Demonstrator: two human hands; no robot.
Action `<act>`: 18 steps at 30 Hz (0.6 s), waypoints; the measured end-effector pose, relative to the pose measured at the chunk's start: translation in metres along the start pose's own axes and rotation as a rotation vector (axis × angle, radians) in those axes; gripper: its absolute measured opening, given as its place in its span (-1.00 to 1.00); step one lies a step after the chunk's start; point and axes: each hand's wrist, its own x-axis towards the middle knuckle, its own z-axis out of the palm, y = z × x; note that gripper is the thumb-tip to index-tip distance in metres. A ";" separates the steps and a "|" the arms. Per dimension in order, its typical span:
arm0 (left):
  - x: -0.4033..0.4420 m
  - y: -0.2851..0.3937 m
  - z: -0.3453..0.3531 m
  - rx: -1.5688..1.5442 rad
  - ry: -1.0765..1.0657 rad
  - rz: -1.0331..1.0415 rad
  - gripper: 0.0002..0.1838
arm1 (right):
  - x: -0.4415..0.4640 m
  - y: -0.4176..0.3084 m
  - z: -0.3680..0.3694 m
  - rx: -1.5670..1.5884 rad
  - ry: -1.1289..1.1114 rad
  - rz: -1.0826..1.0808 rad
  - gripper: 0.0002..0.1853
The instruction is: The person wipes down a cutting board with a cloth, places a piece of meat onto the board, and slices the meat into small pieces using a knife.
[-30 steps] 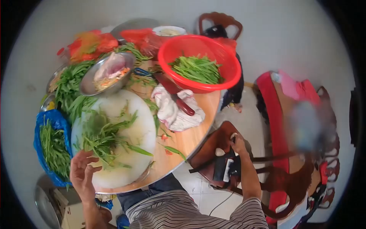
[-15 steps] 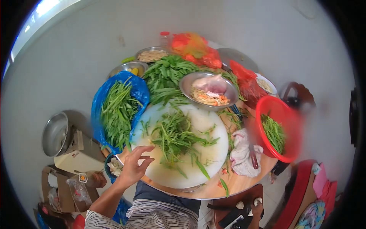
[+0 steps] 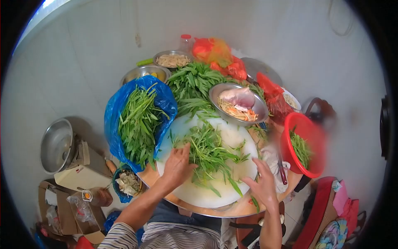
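In the head view, the pile of cut greens (image 3: 209, 145) lies in the middle of the round white board (image 3: 188, 193), on the bench (image 3: 150, 177). The left hand (image 3: 178, 165) is at 8 o'clock of this pile, fingers apart from thumb, without a visible grip; the right hand (image 3: 264, 182), at 4 o'clock, is spread and holds nothing. Around the board, the blue bag (image 3: 112, 120) crowds the edge at 10 o'clock, the leafy heap (image 3: 192, 81) is at 12, and the steel bowl (image 3: 214, 94) covers some rim at 1. Toward 3 o'clock are the cloth (image 3: 271, 157), the knife (image 3: 283, 174) and the red basin (image 3: 311, 135).
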 end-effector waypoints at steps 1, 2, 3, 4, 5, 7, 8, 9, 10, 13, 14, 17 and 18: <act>0.003 0.003 -0.003 -0.006 0.003 0.009 -0.06 | 0.022 -0.001 0.019 -0.083 -0.006 -0.043 -0.11; 0.006 0.007 -0.006 -0.089 -0.034 -0.032 -0.09 | 0.042 -0.003 0.036 -0.094 -0.059 -0.034 0.02; 0.008 0.012 -0.010 -0.174 -0.073 -0.071 -0.11 | 0.059 -0.005 0.052 -0.107 -0.111 -0.022 0.15; 0.011 0.013 -0.015 -0.235 -0.139 -0.071 -0.18 | 0.071 -0.006 0.068 -0.106 -0.175 -0.038 0.19; 0.016 0.011 -0.011 -0.247 -0.145 -0.047 -0.18 | 0.079 -0.008 0.082 -0.104 -0.234 -0.051 0.23; 0.024 0.005 -0.001 -0.536 -0.181 -0.118 -0.24 | 0.083 -0.013 0.113 -0.176 -0.253 -0.109 0.23; 0.028 0.005 0.003 -0.541 -0.192 -0.096 -0.24 | 0.082 -0.015 0.123 -0.235 -0.298 -0.181 0.24; 0.031 0.004 0.004 -0.610 -0.211 -0.103 -0.40 | 0.080 -0.017 0.130 -0.239 -0.282 -0.168 0.24; 0.033 0.003 0.005 -0.675 -0.231 -0.116 -0.54 | 0.077 -0.018 0.137 -0.346 -0.272 -0.191 0.24; 0.041 -0.007 0.000 -0.646 -0.317 -0.021 -0.61 | 0.081 0.001 0.146 -0.383 -0.168 -0.228 0.04; 0.045 -0.015 -0.003 -0.637 -0.323 -0.023 -0.61 | 0.089 0.014 0.139 -0.364 -0.175 -0.246 -0.06; 0.065 -0.036 -0.017 -0.652 -0.331 0.019 -0.58 | 0.112 0.062 0.122 -0.455 -0.055 -0.321 -0.26; 0.072 -0.039 -0.023 -0.539 -0.256 -0.046 -0.57 | 0.124 0.082 0.110 -0.472 -0.056 -0.315 -0.26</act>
